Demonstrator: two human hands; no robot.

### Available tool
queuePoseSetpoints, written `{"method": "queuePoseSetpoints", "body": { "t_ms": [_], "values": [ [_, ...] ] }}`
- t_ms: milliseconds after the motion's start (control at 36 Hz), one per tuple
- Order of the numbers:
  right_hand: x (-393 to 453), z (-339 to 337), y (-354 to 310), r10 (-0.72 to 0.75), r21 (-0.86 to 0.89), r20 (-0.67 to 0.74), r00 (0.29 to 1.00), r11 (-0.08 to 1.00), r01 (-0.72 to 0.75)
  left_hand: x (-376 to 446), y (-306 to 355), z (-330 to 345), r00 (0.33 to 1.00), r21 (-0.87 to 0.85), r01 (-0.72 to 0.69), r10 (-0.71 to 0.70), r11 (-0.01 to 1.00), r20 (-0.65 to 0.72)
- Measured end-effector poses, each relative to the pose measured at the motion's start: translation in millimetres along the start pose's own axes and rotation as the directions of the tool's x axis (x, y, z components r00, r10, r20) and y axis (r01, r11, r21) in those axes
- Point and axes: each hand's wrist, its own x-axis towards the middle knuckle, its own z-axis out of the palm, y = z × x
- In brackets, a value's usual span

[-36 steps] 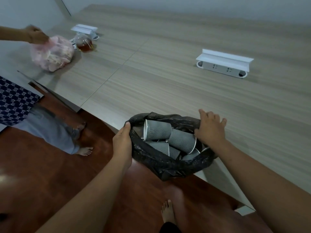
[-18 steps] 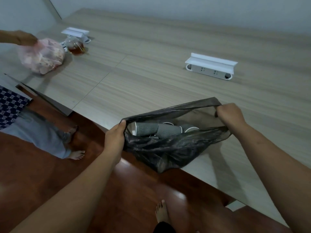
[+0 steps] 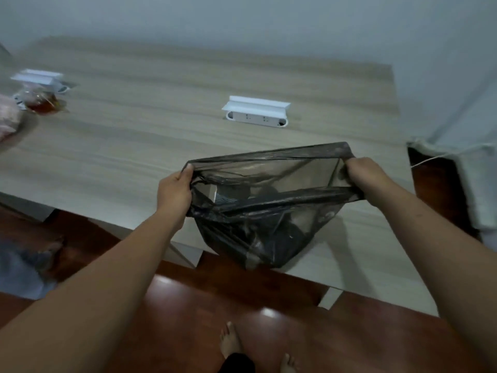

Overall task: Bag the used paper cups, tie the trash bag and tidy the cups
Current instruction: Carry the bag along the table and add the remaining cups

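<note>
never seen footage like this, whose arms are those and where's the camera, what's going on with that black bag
No machine here: the arms belong to a person wearing a camera on the head, looking forward and down, so you see what they see. The left hand and right hand each grip one side of a black trash bag and stretch its mouth wide over the edge of a wooden table. A grey paper cup shows dimly inside. On the table sit a white socket box, another far left, and a clear pouch of brown liquid. Their bare feet are below.
</note>
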Motion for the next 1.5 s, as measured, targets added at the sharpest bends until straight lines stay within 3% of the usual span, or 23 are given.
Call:
{"method": "queuePoseSetpoints", "body": {
  "t_ms": [56, 139, 278, 333, 472, 556, 611, 750, 861, 1028, 1250, 1333, 1389, 1444, 1500],
  "values": [
    [-6.9, -3.4, 6.4, 0.069, 0.228, 0.079, 0.995, 0.970, -0.085, -8.3, 6.4, 13.5, 1.000, 0.054, 0.019, -0.019, 0.998, -0.004],
    [-20.3, -10.0, 19.8, 0.126, 0.515, 0.143, 0.982, 0.838, -0.182, -23.6, 17.3, 41.1, 0.994, 0.098, 0.103, -0.106, 0.990, 0.026],
    [-35.9, -14.8, 40.5, 0.078, 0.763, 0.306, 0.949, 0.576, -0.294, -39.8, 22.9, 71.8, 0.970, 0.120, 0.200, -0.214, 0.972, 0.112],
    [-39.0, -18.5, 47.6, 0.051, 0.801, 0.354, 0.934, 0.498, -0.331, -44.4, 23.8, 77.6, 0.970, 0.122, 0.203, -0.216, 0.972, 0.111],
    [-41.2, -27.0, 60.9, 0.026, 0.812, 0.393, 0.919, 0.459, -0.360, -52.3, 18.7, 78.3, 0.985, 0.158, 0.132, -0.147, 0.979, 0.090],
    [-47.6, -36.3, 65.0, 0.043, 0.809, 0.399, 0.916, 0.453, -0.373, -60.5, 5.5, 67.6, 0.982, 0.203, -0.015, -0.024, 0.979, 0.189],
    [-50.3, -41.5, 68.5, 0.036, 0.815, 0.390, 0.920, 0.452, -0.363, -67.2, 0.0, 62.6, 0.972, 0.189, -0.042, -0.004, 0.981, 0.235],
    [-59.9, -49.4, 88.0, 0.116, 0.789, 0.371, 0.922, 0.484, -0.378, -74.2, -1.1, 63.8, 0.974, 0.132, 0.076, -0.101, 0.988, 0.200],
    [-79.1, -57.5, 108.8, 0.189, 0.769, 0.336, 0.923, 0.511, -0.384, -83.1, 10.5, 89.8, 0.952, 0.107, 0.135, -0.158, 0.985, 0.260],
    [-113.5, -73.3, 148.5, 0.251, 0.841, 0.259, 0.933, 0.416, -0.346, -104.7, 31.9, 139.1, 0.902, 0.069, 0.137, -0.153, 0.988, 0.405],
    [-210.2, -97.0, 218.9, 0.400, 0.980, 0.001, 0.916, 0.183, -0.081, -155.9, 33.5, 183.2, 0.702, 0.152, 0.002, -0.110, 0.988, 0.703],
    [-262.6, -97.1, 249.5, 0.492, 0.985, -0.060, 0.869, 0.172, -0.030, -191.7, 30.4, 197.7, 0.590, 0.169, -0.089, -0.085, 0.982, 0.803],
    [-310.1, -93.8, 275.4, 0.545, 0.984, -0.154, 0.824, 0.157, 0.081, -229.9, 20.5, 206.3, 0.489, 0.212, -0.154, -0.112, 0.965, 0.865],
    [-343.5, -91.5, 274.9, 0.578, 0.983, -0.183, 0.795, 0.097, 0.156, -251.1, 12.6, 214.0, 0.444, 0.217, -0.191, -0.113, 0.957, 0.889],
    [-380.3, -87.1, 306.3, 0.637, 0.969, -0.227, 0.737, 0.071, 0.237, -287.5, 1.1, 220.6, 0.353, 0.231, -0.236, -0.138, 0.944, 0.925]
  ]
}}
